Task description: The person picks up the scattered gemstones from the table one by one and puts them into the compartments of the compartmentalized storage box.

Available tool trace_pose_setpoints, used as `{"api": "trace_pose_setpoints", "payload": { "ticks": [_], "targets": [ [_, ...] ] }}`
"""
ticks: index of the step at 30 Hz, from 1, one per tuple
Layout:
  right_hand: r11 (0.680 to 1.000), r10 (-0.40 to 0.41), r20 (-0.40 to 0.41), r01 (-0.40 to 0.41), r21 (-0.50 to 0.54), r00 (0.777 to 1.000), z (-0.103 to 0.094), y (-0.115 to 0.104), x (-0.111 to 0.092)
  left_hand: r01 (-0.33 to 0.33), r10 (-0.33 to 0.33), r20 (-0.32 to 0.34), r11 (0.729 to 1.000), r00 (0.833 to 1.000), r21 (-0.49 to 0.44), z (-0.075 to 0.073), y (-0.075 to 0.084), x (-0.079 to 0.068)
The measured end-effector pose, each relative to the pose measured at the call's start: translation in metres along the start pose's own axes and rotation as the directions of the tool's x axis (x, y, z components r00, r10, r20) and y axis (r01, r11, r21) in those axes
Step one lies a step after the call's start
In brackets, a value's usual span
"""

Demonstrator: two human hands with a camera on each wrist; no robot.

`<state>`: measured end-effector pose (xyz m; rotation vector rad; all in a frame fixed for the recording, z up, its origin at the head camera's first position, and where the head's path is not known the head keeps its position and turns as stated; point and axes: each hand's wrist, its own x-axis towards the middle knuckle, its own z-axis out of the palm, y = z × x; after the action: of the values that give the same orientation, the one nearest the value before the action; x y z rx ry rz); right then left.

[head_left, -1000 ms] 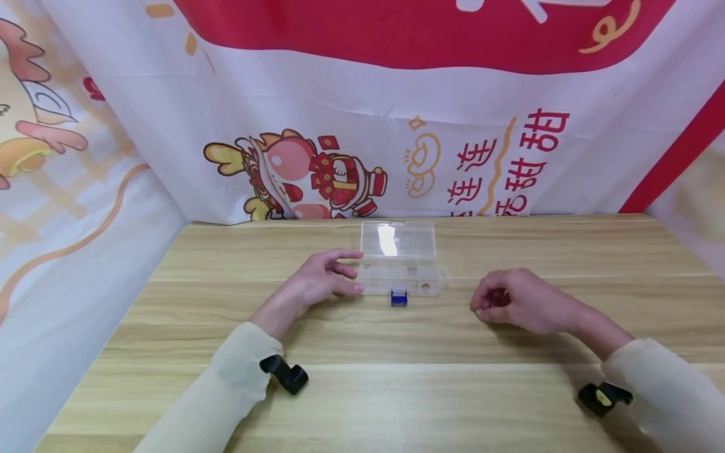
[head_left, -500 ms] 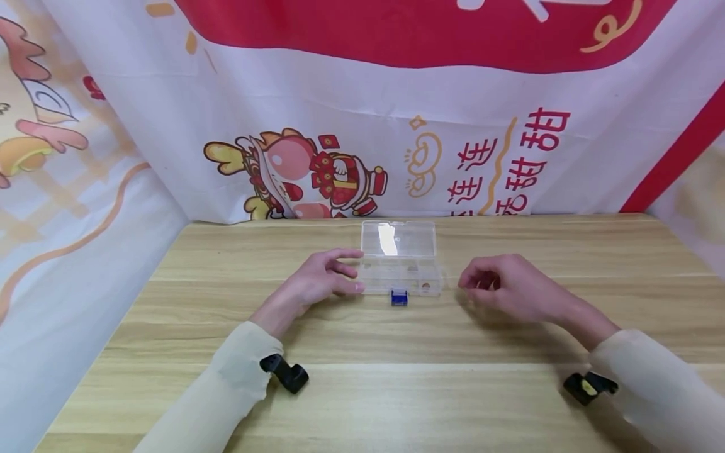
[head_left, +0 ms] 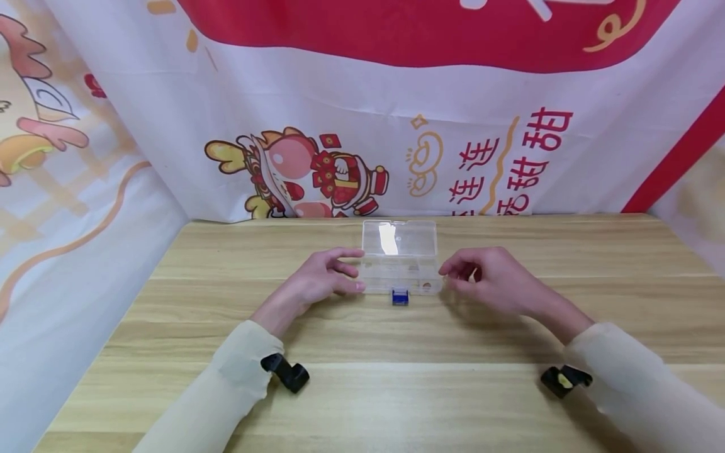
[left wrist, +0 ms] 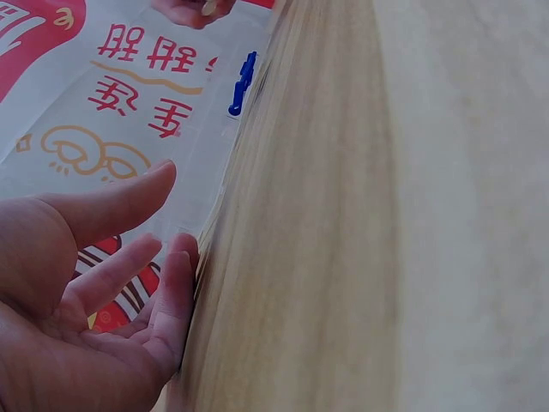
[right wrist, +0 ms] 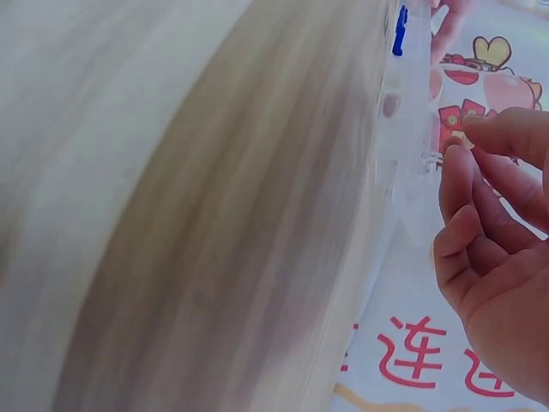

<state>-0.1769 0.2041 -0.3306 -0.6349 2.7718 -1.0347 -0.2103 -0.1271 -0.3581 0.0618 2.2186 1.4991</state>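
A clear plastic compartment box (head_left: 374, 286) lies on the table, its see-through lid (head_left: 416, 239) raised at the back. On its front edge sits a blue latch (head_left: 399, 297). Through the front right compartment shows a small brownish item (head_left: 427, 285). My left hand (head_left: 314, 277) is at the box's left side, fingers loosely bent and thumb apart from them, fingertips right at the wall. Close to the right end, my right hand (head_left: 498, 280) pinches a tiny pale piece (right wrist: 461, 139) between thumb and index finger; its kind cannot be told.
The wood-grain table (head_left: 362, 402) stretches around the box on all sides. Behind it hangs a white and red printed cloth (head_left: 340, 88), and another printed cloth (head_left: 96, 251) borders the left side. Each sleeve carries a black wrist camera (head_left: 289, 374).
My right hand has moved left and slightly away from me, carrying the tiny piece from the bare table to the box's right end. My left hand and the box have stayed put.
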Motion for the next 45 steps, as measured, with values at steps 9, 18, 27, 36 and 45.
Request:
{"api": "trace_pose_setpoints", "payload": {
  "ticks": [9,18,27,36,45],
  "targets": [
    [0.999,0.036,-0.001,-0.036,0.039,0.999,0.013,-0.01,0.014,-0.004,0.004,-0.003,1.0,1.0,-0.004,0.001,-0.001,-0.002],
    [0.996,0.016,-0.002,-0.016,0.082,1.0,0.024,-0.017,0.025,-0.014,0.014,-0.011,1.0,1.0,-0.01,0.001,-0.001,-0.003],
    [0.997,0.028,0.003,-0.028,0.071,1.0,0.033,-0.023,0.035,-0.025,0.024,-0.019,0.999,1.0,-0.024,0.003,-0.002,-0.003],
    [0.998,0.03,0.009,-0.031,0.063,1.0,0.037,-0.031,0.042,-0.012,0.012,-0.019,1.0,1.0,-0.008,0.003,0.0,-0.002],
    [0.997,0.021,0.013,-0.022,0.079,1.0,0.043,-0.04,0.05,-0.015,0.015,-0.007,1.0,1.0,-0.018,0.002,0.0,-0.002]
  ]
}}
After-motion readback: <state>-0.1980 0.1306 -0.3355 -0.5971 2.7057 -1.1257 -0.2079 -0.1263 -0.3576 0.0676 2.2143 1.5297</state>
